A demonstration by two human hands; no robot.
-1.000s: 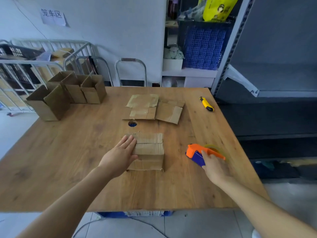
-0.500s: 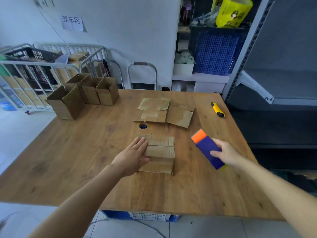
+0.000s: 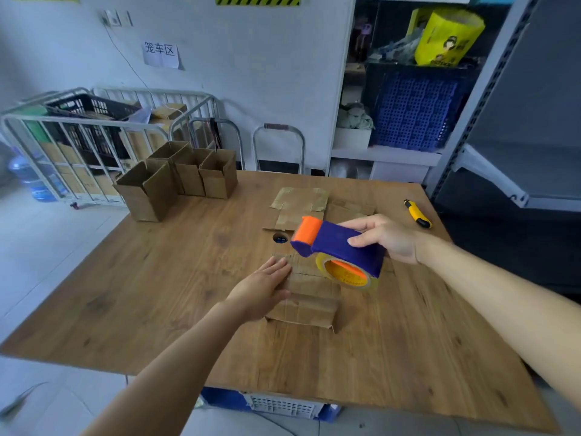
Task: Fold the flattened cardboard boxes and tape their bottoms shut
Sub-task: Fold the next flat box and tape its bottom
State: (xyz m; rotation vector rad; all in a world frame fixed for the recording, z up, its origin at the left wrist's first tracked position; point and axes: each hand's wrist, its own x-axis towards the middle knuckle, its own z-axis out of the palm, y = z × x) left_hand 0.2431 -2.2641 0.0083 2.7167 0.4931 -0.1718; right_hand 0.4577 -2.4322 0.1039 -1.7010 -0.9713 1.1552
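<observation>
On the table (image 3: 157, 294), left hand (image 3: 261, 291) lies flat, fingers spread, pressing the light, bendy box (image 3: 309, 297); right hand (image 3: 388, 236) clamps the tape dispenser (image 3: 339, 250) body.

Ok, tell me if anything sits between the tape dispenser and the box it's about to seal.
Nothing visible does. The right hand holds the tape dispenser in the air just above the folded box, with only open space beneath it. The left hand presses the box's left side, clear of the middle seam.
</observation>
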